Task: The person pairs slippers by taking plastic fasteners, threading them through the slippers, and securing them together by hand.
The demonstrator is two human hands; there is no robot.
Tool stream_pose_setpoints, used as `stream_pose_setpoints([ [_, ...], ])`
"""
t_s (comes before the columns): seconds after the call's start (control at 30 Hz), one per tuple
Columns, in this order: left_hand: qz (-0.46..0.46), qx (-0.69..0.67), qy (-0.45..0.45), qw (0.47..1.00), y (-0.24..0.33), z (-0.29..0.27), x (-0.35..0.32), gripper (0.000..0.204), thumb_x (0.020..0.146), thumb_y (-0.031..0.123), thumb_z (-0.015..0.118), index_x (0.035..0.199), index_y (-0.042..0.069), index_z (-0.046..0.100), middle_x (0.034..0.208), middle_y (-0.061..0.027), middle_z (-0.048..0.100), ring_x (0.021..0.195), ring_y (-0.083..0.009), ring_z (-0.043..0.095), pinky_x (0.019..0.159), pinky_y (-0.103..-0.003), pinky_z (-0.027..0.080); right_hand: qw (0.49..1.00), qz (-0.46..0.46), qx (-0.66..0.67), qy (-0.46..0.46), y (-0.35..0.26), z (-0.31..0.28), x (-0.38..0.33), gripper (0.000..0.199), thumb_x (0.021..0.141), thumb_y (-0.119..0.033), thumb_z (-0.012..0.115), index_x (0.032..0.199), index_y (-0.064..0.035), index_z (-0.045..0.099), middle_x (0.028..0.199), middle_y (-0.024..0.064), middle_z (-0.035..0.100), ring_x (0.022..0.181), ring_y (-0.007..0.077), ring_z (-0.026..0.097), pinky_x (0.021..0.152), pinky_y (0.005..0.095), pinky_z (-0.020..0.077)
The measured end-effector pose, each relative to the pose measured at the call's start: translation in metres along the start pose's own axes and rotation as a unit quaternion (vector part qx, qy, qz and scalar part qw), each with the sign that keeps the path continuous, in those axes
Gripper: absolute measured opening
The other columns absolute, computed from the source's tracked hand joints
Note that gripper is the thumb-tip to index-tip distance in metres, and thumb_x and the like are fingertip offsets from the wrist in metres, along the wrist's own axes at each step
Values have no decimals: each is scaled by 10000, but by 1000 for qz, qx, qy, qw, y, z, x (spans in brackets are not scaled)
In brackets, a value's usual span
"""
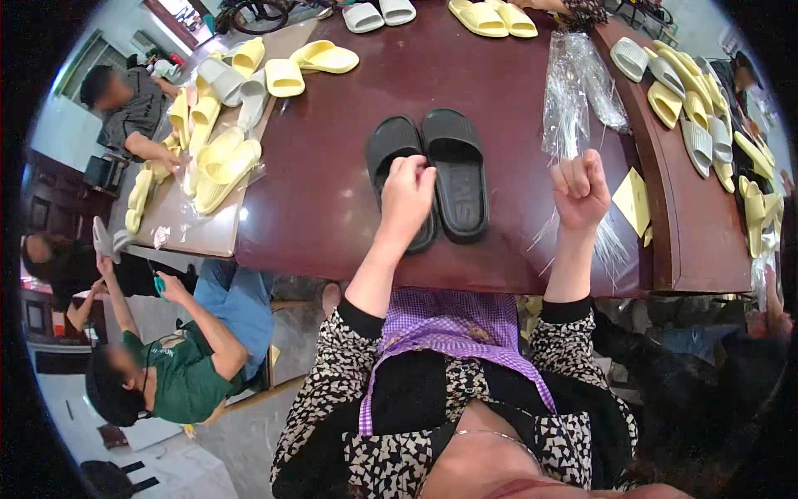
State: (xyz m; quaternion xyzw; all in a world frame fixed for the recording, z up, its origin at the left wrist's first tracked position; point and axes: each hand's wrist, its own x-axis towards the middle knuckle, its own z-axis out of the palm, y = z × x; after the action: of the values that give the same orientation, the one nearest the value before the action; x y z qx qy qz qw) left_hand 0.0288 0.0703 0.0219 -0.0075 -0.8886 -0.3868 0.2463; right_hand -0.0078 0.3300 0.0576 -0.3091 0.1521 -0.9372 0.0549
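A pair of black slide slippers (459,187) lies side by side on the dark red table in front of me, toes pointing away. My left hand (406,198) is over the left slipper, its fingers bent and pressed together; whatever they pinch, if anything, is hidden. On the right, my right hand (579,190) is raised in a loose fist with the knuckles toward the far side. Its grip is too closed to show what is inside. Beside and beneath it, thin white plastic ties (568,125) spill from a clear plastic bag (600,91), and more loose ties fan out (611,249) toward the near edge.
Yellow slippers (229,166) and grey ones (223,81) are heaped at the left; more (698,108) line the right-hand table. Yellow card (633,202) lies near the right edge. A person in green (187,358) holds teal-handled scissors (160,285); another person (133,108) handles slippers.
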Motion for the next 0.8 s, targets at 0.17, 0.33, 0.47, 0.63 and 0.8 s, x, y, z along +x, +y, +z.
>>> stream_pose_setpoints([
  [0.17, 11, -316, -152, 936, 75, 12, -40, 188, 815, 72, 612, 982, -11, 591, 860, -63, 594, 672, -99, 543, 625, -249, 458, 996, 12, -91, -20, 9, 29, 2, 121, 918, -133, 462, 932, -37, 533, 527, -49, 323, 486, 73, 282, 503, 233, 273],
  [0.33, 62, -318, -197, 925, 79, 22, -47, 255, 806, 48, 627, 1055, 15, 585, 845, -55, 569, 654, -79, 509, 605, -217, 445, 994, -46, -98, 2, -10, 54, 7, 118, 921, -133, 456, 919, -34, 520, 526, -47, 328, 496, 70, 297, 505, 231, 275],
  [0.47, 99, -317, -102, 938, 108, 4, -36, 307, 800, 46, 642, 1097, 18, 569, 829, -51, 563, 663, -77, 507, 601, -216, 440, 990, -84, -106, -41, -28, 81, 5, 112, 921, -133, 459, 904, -34, 508, 524, -48, 334, 501, 70, 299, 507, 231, 278],
  [0.63, 162, -318, -117, 927, 121, -2, -42, 336, 812, 42, 638, 1133, 12, 545, 830, -49, 557, 682, -78, 506, 597, -209, 428, 989, -67, -113, -69, -20, 95, -1, 105, 922, -123, 452, 899, -34, 503, 520, -49, 340, 493, 69, 289, 506, 234, 282],
  [0.8, 97, -371, -155, 911, 107, -12, -54, 316, 834, 18, 609, 1143, 11, 545, 828, -44, 556, 670, -82, 492, 592, -206, 419, 991, -30, -131, -17, 0, 81, -9, 100, 918, -122, 461, 909, -33, 506, 520, -46, 338, 476, 71, 291, 490, 237, 279],
])
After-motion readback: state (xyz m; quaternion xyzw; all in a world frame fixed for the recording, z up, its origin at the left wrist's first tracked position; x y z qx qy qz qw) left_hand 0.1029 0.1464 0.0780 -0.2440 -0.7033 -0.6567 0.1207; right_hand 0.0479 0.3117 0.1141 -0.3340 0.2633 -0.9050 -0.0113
